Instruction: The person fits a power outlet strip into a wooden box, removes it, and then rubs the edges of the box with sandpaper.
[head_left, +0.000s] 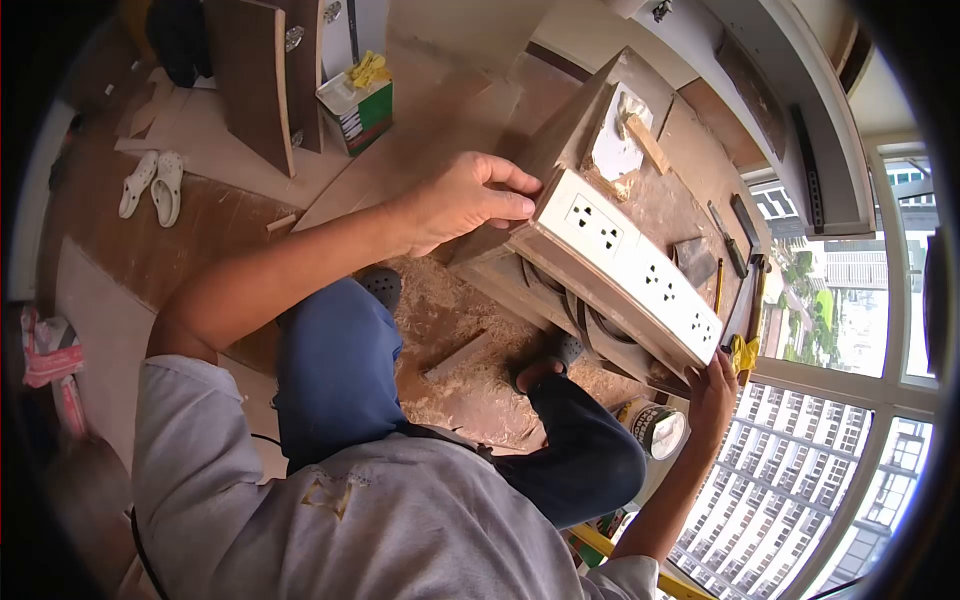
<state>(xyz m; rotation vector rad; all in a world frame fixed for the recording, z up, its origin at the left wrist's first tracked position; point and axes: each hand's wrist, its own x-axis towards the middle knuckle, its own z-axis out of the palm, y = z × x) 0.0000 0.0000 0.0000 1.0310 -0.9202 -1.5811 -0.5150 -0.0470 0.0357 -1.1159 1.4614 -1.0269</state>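
Note:
A long power-outlet box (628,250), with white socket plates along its face and a wooden body, spans the space between my two hands. My left hand (465,203) grips its upper left end, thumb and fingers closed on the corner. At the lower right end, my right hand (712,392) has its fingers around the other corner. The box sits tilted against the near edge of a dusty wooden workbench (690,210). Dark cable loops (590,320) show below it.
On the bench lie a wood strip (648,145), a pencil (719,285) and a chisel-like tool (728,238). A paint bucket (655,428) stands under the right end, near the window (800,440). Sawdust (470,350) covers the floor by my feet. White clogs (165,188) lie at left.

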